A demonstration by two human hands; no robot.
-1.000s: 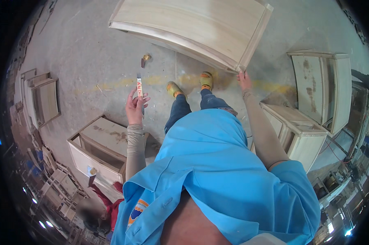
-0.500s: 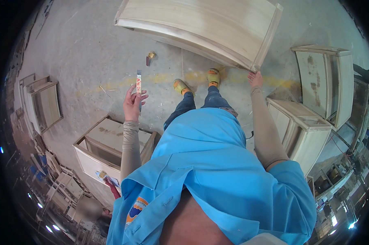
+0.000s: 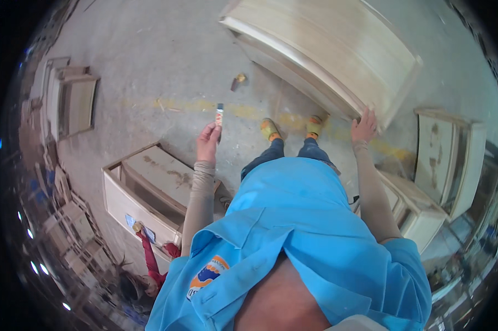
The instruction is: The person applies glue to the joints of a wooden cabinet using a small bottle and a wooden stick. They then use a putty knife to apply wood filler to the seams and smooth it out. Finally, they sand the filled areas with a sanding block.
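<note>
My left hand (image 3: pixel 207 142) is closed on a narrow flat tool (image 3: pixel 219 116), pale with red markings and a dark end. It points away from me above the floor, and its exact kind is unclear. My right hand (image 3: pixel 363 128) lies against the near edge of a large unfinished wooden cabinet (image 3: pixel 337 44), close to its right corner. Its fingers are stretched out over the rail. The cabinet's smooth pale panel faces up, and its far part runs out of view.
A small yellowish roll beside a dark block (image 3: pixel 238 81) lies on the concrete floor. Wooden cabinet frames stand at the left (image 3: pixel 75 102), near left (image 3: pixel 163 176) and right (image 3: pixel 447 160). At the lower left, a co-worker's red sleeve (image 3: pixel 149 254) reaches to a cabinet side.
The view has turned, shifting the scene rightward. My right hand has gone from fingers curled at the cabinet's corner to fingers laid out along its edge. My left hand keeps the flat tool.
</note>
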